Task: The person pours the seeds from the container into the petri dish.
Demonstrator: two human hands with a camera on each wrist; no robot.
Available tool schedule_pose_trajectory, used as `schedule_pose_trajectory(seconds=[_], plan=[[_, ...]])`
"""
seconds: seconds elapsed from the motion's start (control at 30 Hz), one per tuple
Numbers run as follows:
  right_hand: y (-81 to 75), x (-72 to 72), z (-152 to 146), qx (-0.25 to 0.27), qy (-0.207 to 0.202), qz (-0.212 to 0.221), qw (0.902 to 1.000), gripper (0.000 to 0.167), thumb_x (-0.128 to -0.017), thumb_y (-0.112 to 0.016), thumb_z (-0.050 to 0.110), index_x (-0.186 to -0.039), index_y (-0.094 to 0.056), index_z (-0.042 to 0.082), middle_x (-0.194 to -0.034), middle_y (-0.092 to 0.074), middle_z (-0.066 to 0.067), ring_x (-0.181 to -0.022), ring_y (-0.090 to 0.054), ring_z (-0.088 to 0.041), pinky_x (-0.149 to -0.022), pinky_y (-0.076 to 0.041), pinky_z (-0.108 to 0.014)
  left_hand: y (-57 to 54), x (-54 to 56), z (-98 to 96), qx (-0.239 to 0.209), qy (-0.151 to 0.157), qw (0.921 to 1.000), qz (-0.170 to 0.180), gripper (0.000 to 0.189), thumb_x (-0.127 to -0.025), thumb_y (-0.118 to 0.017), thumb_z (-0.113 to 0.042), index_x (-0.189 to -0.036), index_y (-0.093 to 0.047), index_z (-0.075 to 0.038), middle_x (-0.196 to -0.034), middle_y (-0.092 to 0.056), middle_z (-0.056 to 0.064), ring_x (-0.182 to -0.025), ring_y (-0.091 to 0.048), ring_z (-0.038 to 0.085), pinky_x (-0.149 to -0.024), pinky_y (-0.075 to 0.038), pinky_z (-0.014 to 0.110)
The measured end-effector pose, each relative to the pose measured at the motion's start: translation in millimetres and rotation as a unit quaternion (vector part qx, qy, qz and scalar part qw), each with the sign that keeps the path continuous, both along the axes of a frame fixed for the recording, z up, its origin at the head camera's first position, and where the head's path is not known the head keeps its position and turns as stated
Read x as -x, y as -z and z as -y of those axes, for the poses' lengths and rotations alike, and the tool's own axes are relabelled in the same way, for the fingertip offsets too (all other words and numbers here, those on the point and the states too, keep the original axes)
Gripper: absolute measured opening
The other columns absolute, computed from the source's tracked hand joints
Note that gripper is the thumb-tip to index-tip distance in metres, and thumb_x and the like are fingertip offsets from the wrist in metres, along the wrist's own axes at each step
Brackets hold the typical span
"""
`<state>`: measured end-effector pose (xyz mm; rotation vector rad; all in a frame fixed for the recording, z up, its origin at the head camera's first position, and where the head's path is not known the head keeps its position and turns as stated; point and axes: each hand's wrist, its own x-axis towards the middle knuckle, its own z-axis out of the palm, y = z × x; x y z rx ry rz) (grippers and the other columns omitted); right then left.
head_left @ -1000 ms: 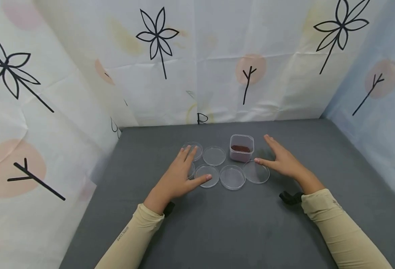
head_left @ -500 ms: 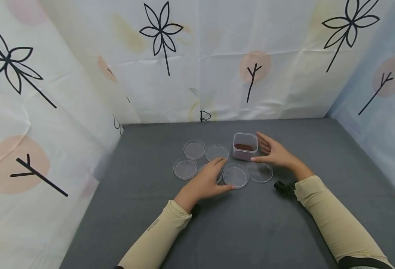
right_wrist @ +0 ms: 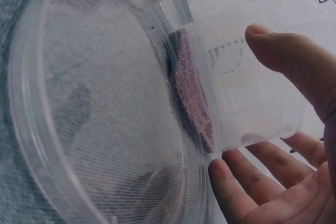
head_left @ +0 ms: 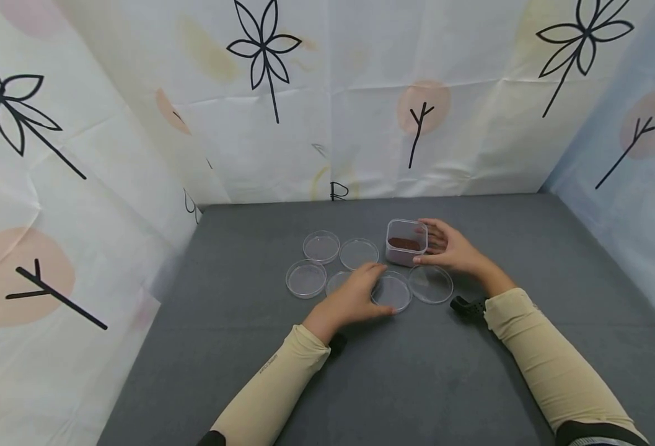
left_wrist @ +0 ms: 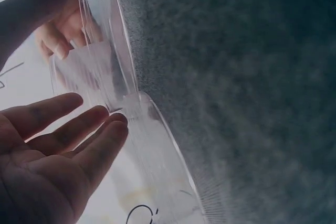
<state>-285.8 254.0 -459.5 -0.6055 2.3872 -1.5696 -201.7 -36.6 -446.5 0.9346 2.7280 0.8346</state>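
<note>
In the head view, my right hand (head_left: pixel 455 251) is at the right side of a clear plastic box (head_left: pixel 406 255). Its thumb lies across the front and its fingers bend round the side and back. Reddish-brown granules fill the bottom of the box; they look pinkish in the right wrist view (right_wrist: pixel 191 90). My left hand (head_left: pixel 349 303) is around the left side of a clear petri dish (head_left: pixel 394 292), thumb near the front rim and fingers near the back. In the left wrist view its fingers (left_wrist: pixel 100 150) are nearly straight. Whether they touch the dish, I cannot tell.
Further petri dishes sit close together: one at the right (head_left: pixel 430 285), others at the left (head_left: pixel 306 279) and back (head_left: pixel 359 254). One is partly hidden by my left hand. Patterned white cloth (head_left: pixel 282 155) walls in the grey table (head_left: pixel 416 378) behind and at the sides.
My left hand has moved right, from over the left dishes to the front middle dish. My right hand has moved left onto the box, its fingers now behind it. The dishes look unmoved.
</note>
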Motion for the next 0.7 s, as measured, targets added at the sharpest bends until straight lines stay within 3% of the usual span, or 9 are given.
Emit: schedule_pose_trajectory(seconds=[0.33,0.6,0.7], plan=[[0.0,2.3,2.9,-0.007,0.003,-0.008,0.9999,0.094,-0.093,-0.083,0.007,-0.168,-0.027,0.007,-0.167,-0.038,-0.026,-0.157,-0.033,-0.048,-0.115,-0.044,-0.061,0.6,5.6,-0.5,0.028,-0.004,0.9995,0.015,0.084,-0.091,-0.086,-0.036,-0.158,-0.048,-0.002,-0.154,-0.055,0.017,-0.143,-0.054,0.029,-0.121,-0.044,0.041],[-2.4,0.3,2.5,-0.004,0.013,-0.013,0.9998,0.091,-0.092,-0.083,0.006,-0.166,-0.030,0.006,-0.165,-0.041,-0.026,-0.153,-0.038,-0.047,-0.112,-0.052,-0.043,-1.7,6.5,-1.5,0.043,-0.005,0.9985,0.032,0.089,-0.093,-0.085,-0.036,-0.161,-0.042,0.002,-0.160,-0.049,0.022,-0.149,-0.049,0.032,-0.124,-0.041,0.043],[-4.1,-3.9,1.0,-0.008,0.029,-0.020,0.9993,0.091,-0.092,-0.084,0.007,-0.166,-0.032,0.008,-0.164,-0.043,-0.025,-0.153,-0.039,-0.046,-0.113,-0.051,-0.046,-1.8,5.9,-2.3,0.053,-0.006,0.9979,0.037,0.090,-0.094,-0.083,-0.037,-0.161,-0.040,0.003,-0.162,-0.047,0.022,-0.151,-0.047,0.031,-0.125,-0.040,0.042]])
